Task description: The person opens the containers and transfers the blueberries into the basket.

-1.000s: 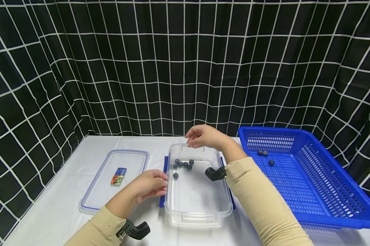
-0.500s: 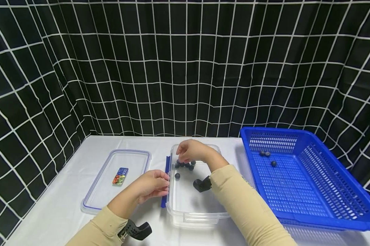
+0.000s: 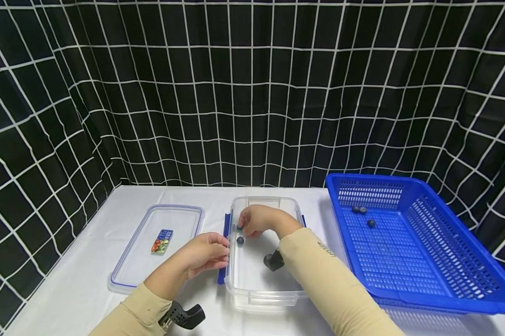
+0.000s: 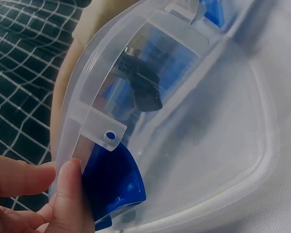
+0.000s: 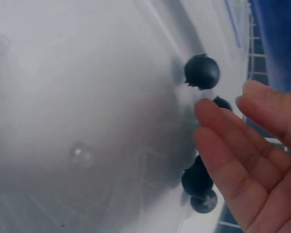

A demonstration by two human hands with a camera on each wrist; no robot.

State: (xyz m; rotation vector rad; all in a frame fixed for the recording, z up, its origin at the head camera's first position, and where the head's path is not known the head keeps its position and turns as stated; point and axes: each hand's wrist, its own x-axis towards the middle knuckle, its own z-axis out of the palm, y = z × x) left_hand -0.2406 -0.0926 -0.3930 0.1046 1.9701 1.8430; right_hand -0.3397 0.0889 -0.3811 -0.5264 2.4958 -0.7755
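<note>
RIGHT HAND [image 3: 262, 221] INSIDE BOX [image 3: 273, 295], LEFT HAND [image 3: 208, 254] AT RIM

Your left hand pinches the left rim of the box between thumb and fingers. In the left wrist view, one finger lies directly against the blue latch [image 4: 114, 182], which hangs down along the outer wall.

Your right hand is lowered into the box, toward its far left corner. In the right wrist view, the fingers are only slightly bent and the thumb stands apart from them; no grip is formed. The berries [image 3: 240, 241] lie in the box around these fingers. One berry sits just beyond the fingertips, partly hidden by them; contact cannot be determined. Another rests to one side of the hand, and at least two more lie close together on the other side. The full count is obscured by your hand.

To the right of the box stands the blue basket [image 3: 449, 301]. It holds three dark berries near its far end: two side by side and one slightly nearer to you.

To the left of the box, the transparent lid [image 3: 139, 266] lies flat on the white table [image 3: 72, 261]. It has a blue sealing line near its edge and shows a coloured label [image 3: 162, 241]. A black gridded cloth [image 3: 185, 93] hangs behind the table.
</note>
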